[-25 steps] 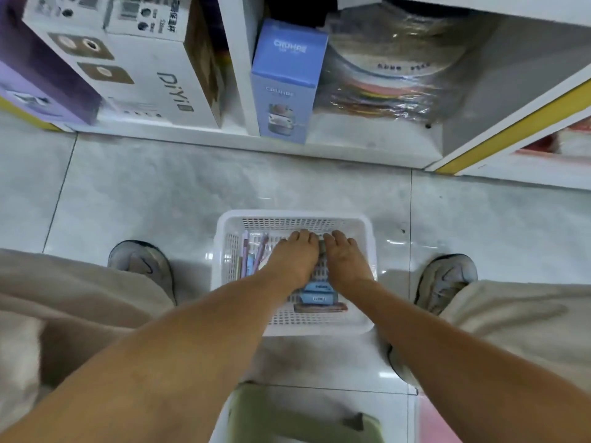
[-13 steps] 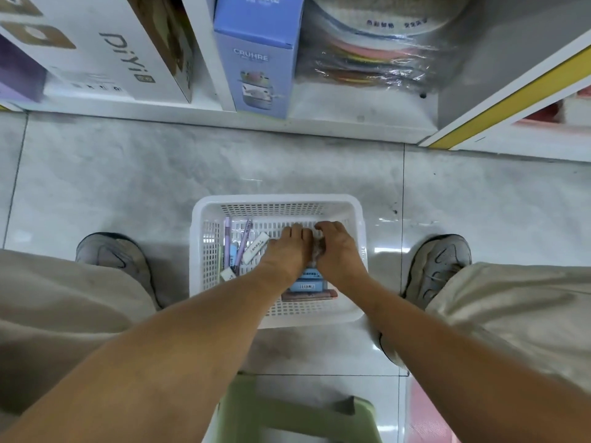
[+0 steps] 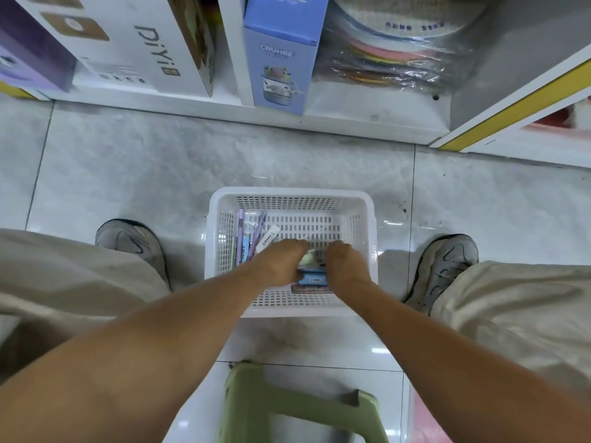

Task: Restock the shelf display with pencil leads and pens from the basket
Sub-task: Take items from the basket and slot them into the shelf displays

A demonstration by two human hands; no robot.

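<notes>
A white perforated basket stands on the floor between my feet. Along its left side lie purple and pastel pens and a white oblong pack. Flat blue pencil lead packs are stacked near its front. Both hands reach down into the basket with fingers curled under. My left hand pinches a small, blurred pale item at its fingertips. Just right of it, my right hand hovers over the blue packs with its fingertips hidden.
The lowest shelf ahead holds a blue CRUHRE box, a white DiYi box and plastic-wrapped coloured discs. A green stool is under my arms. My shoes flank the basket on grey tiles.
My fingers, earlier stretched flat over the packs, have curled under. The hands have drawn slightly apart, and a pale item now shows at my left fingertips. The view has tilted down.
</notes>
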